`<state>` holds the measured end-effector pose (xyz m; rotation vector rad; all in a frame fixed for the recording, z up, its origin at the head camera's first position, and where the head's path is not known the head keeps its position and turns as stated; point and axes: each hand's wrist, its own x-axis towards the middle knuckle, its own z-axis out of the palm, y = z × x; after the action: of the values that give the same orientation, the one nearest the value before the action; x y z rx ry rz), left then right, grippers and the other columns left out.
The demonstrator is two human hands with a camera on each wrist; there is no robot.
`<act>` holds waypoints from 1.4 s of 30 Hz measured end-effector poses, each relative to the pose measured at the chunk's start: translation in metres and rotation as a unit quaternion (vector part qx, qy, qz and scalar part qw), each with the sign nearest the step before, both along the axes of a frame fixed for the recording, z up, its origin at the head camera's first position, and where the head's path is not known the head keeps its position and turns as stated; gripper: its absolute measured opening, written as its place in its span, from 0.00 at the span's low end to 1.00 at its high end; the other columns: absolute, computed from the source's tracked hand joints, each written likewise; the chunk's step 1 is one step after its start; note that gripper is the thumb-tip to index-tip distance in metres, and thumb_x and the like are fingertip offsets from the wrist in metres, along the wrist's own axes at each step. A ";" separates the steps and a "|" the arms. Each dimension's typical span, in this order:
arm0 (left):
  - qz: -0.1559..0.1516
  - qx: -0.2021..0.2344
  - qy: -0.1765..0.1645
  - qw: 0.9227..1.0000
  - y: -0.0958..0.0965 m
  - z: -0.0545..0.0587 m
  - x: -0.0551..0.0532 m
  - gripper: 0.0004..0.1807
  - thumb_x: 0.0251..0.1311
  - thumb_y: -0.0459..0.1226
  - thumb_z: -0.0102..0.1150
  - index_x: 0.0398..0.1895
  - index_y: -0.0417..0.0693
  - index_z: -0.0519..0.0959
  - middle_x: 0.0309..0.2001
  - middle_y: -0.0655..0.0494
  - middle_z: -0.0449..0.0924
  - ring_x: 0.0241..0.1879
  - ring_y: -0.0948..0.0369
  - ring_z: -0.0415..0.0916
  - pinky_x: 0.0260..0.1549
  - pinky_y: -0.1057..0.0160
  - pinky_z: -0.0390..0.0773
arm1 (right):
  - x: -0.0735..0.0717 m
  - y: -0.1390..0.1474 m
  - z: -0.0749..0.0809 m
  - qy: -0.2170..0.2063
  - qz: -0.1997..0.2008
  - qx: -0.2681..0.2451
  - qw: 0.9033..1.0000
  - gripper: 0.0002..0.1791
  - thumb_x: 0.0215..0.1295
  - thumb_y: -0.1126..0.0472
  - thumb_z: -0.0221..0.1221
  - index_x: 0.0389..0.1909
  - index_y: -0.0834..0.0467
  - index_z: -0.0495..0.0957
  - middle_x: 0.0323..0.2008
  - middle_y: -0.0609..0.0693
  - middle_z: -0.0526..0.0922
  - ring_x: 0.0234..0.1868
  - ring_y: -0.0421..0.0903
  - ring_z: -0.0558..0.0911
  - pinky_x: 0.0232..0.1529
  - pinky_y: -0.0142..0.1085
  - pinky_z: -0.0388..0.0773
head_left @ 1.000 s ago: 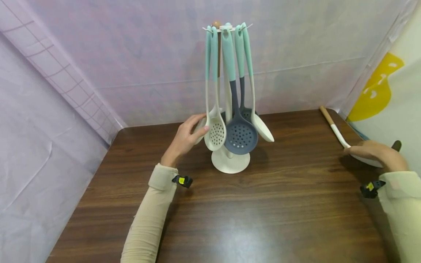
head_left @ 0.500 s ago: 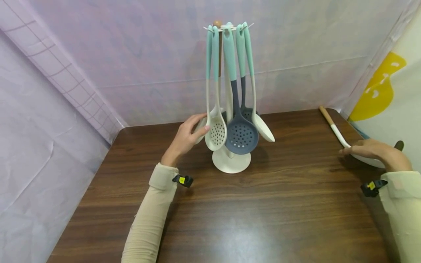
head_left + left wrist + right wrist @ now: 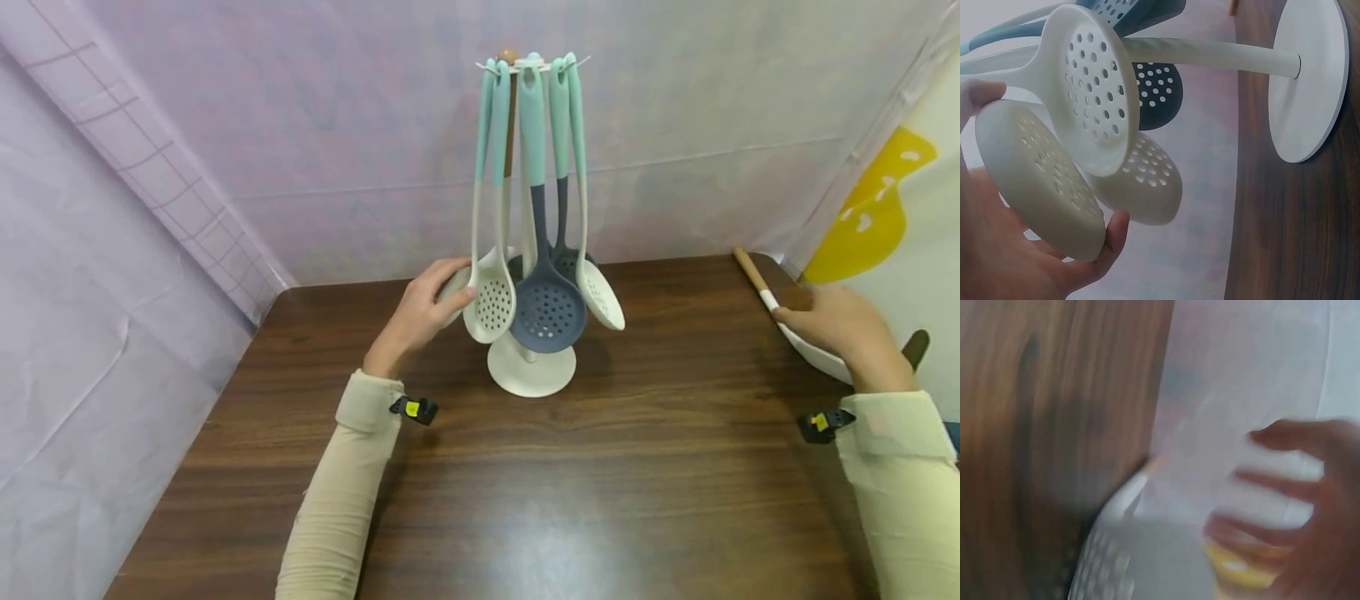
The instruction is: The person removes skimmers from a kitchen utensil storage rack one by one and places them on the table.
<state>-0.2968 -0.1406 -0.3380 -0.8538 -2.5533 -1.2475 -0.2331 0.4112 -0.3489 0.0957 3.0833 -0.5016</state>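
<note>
A white stand holds several hanging utensils with mint-green handles. My left hand is at the left side of the rack. In the left wrist view, its curled fingers and thumb hold the edge of a white slotted spoon. Beside that hangs a white skimmer, and right of it a dark grey skimmer. My right hand hovers near a white perforated utensil with a wooden handle, lying at the table's right edge. In the right wrist view its blurred fingers are spread, holding nothing.
A white slotted turner-like piece hangs on the rack's right side. A dark green rounded tip shows past my right hand. The brown wooden table ends at a pale cloth wall, with a yellow print on the right.
My right hand has lifted and shifted up and left from the wooden-handled utensil. My left hand keeps its hold. The hanging utensils have turned slightly.
</note>
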 end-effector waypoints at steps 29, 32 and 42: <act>0.046 -0.002 0.039 0.998 -0.005 0.007 0.006 0.28 0.73 0.49 0.49 0.72 0.49 0.72 0.69 0.46 0.73 0.69 0.45 0.70 0.68 0.38 0.68 | -0.034 -0.189 0.020 0.100 0.239 -0.265 0.929 0.41 0.68 0.53 0.67 0.79 0.46 0.61 0.74 0.56 0.69 0.73 0.57 0.70 0.64 0.64 0.74; 0.046 -0.001 0.042 0.998 -0.006 0.008 0.006 0.28 0.73 0.49 0.48 0.72 0.48 0.72 0.69 0.46 0.73 0.70 0.46 0.69 0.70 0.38 0.67 | -0.035 -0.192 0.020 0.102 0.249 -0.260 0.927 0.42 0.66 0.54 0.69 0.78 0.47 0.62 0.73 0.56 0.70 0.73 0.56 0.70 0.64 0.63 0.75; 0.043 0.008 0.045 0.998 -0.003 0.000 0.007 0.29 0.72 0.49 0.48 0.71 0.47 0.73 0.66 0.45 0.75 0.68 0.44 0.71 0.68 0.38 0.68 | -0.030 -0.191 0.016 0.102 0.267 -0.273 0.919 0.43 0.66 0.56 0.69 0.79 0.52 0.61 0.72 0.59 0.69 0.70 0.61 0.74 0.60 0.61 0.79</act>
<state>-0.2899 -0.1432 -0.3381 -0.7686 -2.4793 -1.1750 -0.2628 0.2200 -0.3324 -0.8203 2.8127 -1.3465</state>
